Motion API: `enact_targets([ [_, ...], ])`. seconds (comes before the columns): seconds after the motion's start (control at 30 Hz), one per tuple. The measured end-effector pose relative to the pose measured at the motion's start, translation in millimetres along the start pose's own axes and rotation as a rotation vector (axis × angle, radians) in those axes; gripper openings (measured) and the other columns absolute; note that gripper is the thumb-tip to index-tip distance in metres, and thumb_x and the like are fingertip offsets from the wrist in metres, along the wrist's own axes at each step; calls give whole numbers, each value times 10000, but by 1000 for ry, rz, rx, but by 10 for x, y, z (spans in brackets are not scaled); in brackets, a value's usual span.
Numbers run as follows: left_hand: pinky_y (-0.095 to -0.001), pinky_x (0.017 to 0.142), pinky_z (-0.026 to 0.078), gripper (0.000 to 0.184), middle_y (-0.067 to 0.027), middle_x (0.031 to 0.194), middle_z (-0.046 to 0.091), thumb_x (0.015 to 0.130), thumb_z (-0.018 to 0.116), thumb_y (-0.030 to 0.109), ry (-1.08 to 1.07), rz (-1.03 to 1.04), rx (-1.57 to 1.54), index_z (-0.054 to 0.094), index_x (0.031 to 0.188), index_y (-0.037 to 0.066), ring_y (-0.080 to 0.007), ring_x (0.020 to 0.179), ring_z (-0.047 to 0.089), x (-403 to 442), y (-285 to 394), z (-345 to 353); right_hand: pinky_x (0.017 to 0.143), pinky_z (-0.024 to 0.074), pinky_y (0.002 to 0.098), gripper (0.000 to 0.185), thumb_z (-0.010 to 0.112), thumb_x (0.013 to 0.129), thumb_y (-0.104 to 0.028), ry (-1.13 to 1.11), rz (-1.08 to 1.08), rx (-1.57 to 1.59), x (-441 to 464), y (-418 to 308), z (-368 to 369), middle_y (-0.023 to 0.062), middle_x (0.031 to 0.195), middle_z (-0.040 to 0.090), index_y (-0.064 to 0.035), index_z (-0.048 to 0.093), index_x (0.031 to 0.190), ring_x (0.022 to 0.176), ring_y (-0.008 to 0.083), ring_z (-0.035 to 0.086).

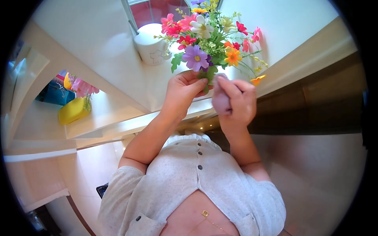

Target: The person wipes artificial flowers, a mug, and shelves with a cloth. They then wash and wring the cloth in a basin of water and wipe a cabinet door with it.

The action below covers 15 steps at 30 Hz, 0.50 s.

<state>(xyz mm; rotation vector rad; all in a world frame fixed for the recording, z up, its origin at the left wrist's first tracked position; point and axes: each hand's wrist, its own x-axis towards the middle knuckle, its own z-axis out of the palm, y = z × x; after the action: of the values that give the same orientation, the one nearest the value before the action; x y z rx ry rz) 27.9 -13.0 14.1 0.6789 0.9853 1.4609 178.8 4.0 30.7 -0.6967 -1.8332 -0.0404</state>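
Observation:
My left hand point(182, 91) pinches a green leaf point(211, 75) at the bottom of a bunch of colourful flowers, thumb against fingers. My right hand point(242, 103) is closed around a crumpled pale purple cloth point(221, 100), just right of that leaf. Whether the cloth touches the leaf, I cannot tell. Just above my hands a purple flower point(195, 58) faces me, with an orange flower point(232, 57) to its right. A white flower point(202, 26) and several pink and red ones fill the bunch higher up. The base of the bunch is hidden.
A white mug-like container point(151, 46) with a line drawing stands left of the flowers on a white shelf point(130, 84). Behind is a framed reddish panel point(159, 12). In a lower-left compartment are a yellow pot point(74, 111), pink flowers point(83, 85) and a blue packet point(55, 93).

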Motion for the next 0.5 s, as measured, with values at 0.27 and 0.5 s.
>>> enact_targets([
  [0.27,-289,733,587,226,-100,970,711,884,667,66,-25,69,-66,665,1099,-4,-150,806,697,10,7,-32,689,519,370,480,713,653,32,-206,124,-98,-72,112,144,103,976,609,-101,702,1114,855,289,614],
  [0.5,-297,748,587,209,-99,954,708,880,663,55,-1,45,17,663,1077,-13,-151,810,696,-4,27,-5,684,521,376,470,696,666,42,-37,64,-8,-17,32,111,108,1003,610,-81,696,1120,842,308,619],
])
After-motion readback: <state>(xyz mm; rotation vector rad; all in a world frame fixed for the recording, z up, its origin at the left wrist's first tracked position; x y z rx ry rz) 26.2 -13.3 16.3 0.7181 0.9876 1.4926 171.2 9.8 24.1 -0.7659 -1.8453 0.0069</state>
